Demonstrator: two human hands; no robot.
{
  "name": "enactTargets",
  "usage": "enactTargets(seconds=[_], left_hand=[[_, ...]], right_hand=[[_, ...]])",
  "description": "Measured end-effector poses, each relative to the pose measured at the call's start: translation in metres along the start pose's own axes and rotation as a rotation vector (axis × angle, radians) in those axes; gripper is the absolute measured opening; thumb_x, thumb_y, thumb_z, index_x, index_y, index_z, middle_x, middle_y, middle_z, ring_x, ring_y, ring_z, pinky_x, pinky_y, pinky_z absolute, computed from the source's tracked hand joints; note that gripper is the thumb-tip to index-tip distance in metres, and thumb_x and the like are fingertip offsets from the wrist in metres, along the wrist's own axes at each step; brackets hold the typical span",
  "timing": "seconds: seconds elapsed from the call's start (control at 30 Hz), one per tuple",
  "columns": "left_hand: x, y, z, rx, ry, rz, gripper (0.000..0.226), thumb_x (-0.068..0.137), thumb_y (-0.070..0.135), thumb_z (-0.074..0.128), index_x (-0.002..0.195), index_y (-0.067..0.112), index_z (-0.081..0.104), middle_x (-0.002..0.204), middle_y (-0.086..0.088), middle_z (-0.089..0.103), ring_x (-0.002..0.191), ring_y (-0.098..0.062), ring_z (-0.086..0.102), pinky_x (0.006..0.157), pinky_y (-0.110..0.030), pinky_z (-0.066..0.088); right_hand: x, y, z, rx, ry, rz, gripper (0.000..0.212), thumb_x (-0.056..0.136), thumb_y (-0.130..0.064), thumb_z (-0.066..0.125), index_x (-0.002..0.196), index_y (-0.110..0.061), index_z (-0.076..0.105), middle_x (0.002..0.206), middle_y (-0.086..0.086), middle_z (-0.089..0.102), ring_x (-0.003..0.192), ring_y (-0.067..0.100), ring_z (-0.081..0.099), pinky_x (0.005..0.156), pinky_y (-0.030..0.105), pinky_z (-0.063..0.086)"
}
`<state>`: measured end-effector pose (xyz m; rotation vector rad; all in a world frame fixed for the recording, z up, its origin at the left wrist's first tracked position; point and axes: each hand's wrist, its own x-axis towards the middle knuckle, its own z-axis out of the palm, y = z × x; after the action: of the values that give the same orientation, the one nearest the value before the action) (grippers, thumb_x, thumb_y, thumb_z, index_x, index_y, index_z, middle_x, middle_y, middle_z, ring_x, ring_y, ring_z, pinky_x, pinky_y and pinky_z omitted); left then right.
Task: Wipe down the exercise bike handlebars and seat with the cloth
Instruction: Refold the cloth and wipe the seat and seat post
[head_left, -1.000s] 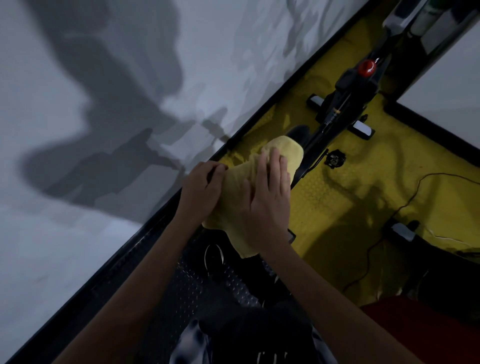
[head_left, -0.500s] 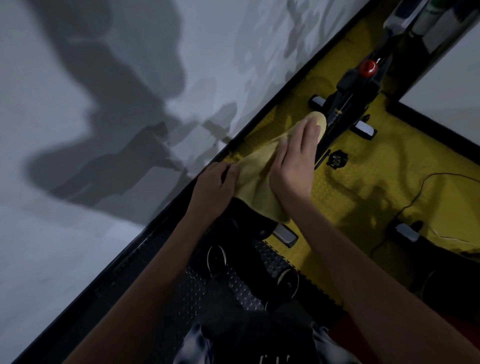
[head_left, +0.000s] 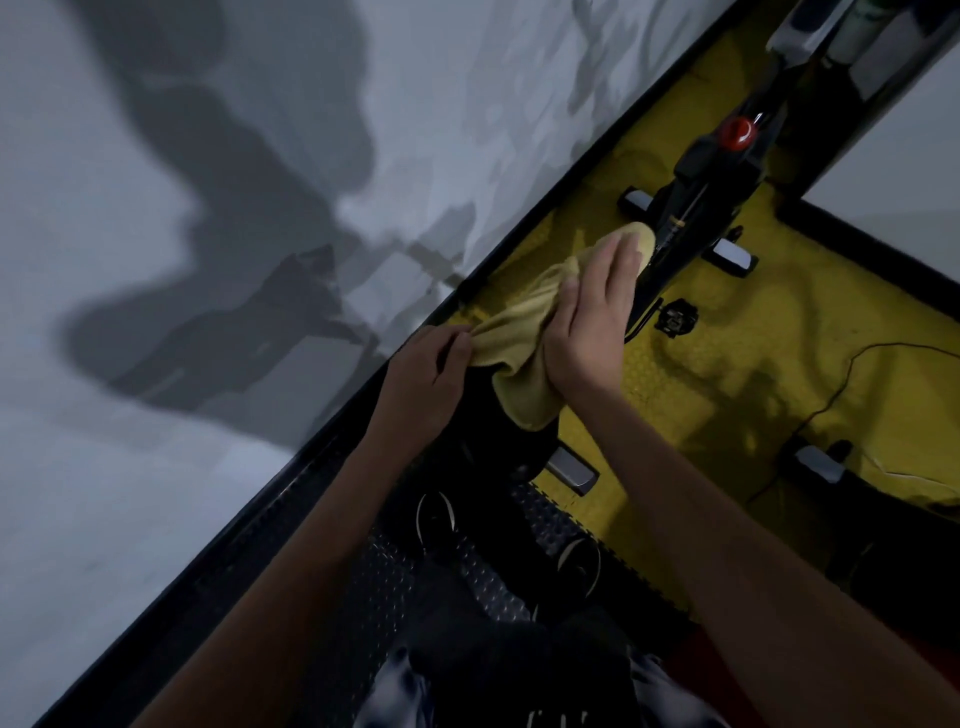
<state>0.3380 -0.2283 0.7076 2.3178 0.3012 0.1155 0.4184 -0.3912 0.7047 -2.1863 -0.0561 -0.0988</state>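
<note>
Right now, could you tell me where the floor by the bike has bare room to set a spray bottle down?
The yellow textured floor mat lies bare between the black pedal and the thin black cable. It is crowded nearer the person: the yellow cloth, both hands, shoes and the bike's silver-capped foot.
</note>
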Motion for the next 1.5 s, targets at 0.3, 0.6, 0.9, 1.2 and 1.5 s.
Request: enactTargets(seconds=[0.3,0.6,0.9,1.2,1.5], left_hand=[[-0.005,-0.005,0.001,0.023,-0.006,-0.031,0.03,0.107,0.026,0.043,0.117,0.016,0.069,0.104,0.008,0.062,0.087,-0.001,0.053,0.075,0.003,0.034],[0.003,-0.006,0.007,0.003,-0.005,-0.063,0.039,0.104,0.041,0.038,0.11,0.018,0.069,0.099,0.011,0.059,0.082,0.003,0.049,0.071,0.001,0.036],[0.012,-0.001,0.013,0.011,-0.035,-0.045,0.045,0.102,0.044,0.033,0.104,0.017,0.069,0.096,0.002,0.067,0.082,-0.011,0.059,0.072,-0.026,0.042],[0.022,0.0,0.012,-0.015,-0.016,-0.064,0.032,0.101,0.046,0.046,0.077,0.028,0.057,0.067,0.012,0.06,0.068,0.001,0.059,0.054,-0.008,0.039],[0.023,-0.001,0.013,0.021,0.094,-0.024,0.025,0.096,0.041,0.057,0.094,0.02,0.07,0.081,0.013,0.065,0.075,0.013,0.055,0.065,-0.001,0.037]], right_hand=[[-0.095,-0.014,0.021,0.097,-0.012,0.006,0.059,0.11,-0.024,0.035,0.159,-0.003,0.012,0.168,0.015,-0.009,0.156,0.025,0.001,0.123,0.034,0.024],[-0.045,-0.01,0.007,0.242,-0.026,0.146,0.063,0.11,-0.031,0.027,0.16,-0.011,-0.006,0.168,0.005,-0.014,0.15,-0.004,-0.009,0.106,-0.006,0.002],[-0.046,-0.017,0.013,0.176,0.029,0.116,0.063,0.11,-0.027,0.034,0.16,-0.005,0.002,0.168,0.013,-0.011,0.154,0.019,-0.002,0.112,0.001,0.006],[-0.113,-0.009,0.009,0.217,-0.146,0.111,0.064,0.11,-0.033,0.03,0.161,-0.015,-0.005,0.169,-0.001,-0.009,0.154,0.007,-0.004,0.12,0.013,0.011],[-0.018,-0.025,0.011,0.305,0.105,0.365,0.08,0.106,-0.043,0.041,0.16,-0.005,-0.005,0.167,0.012,0.009,0.15,0.018,0.022,0.109,0.013,0.025]])
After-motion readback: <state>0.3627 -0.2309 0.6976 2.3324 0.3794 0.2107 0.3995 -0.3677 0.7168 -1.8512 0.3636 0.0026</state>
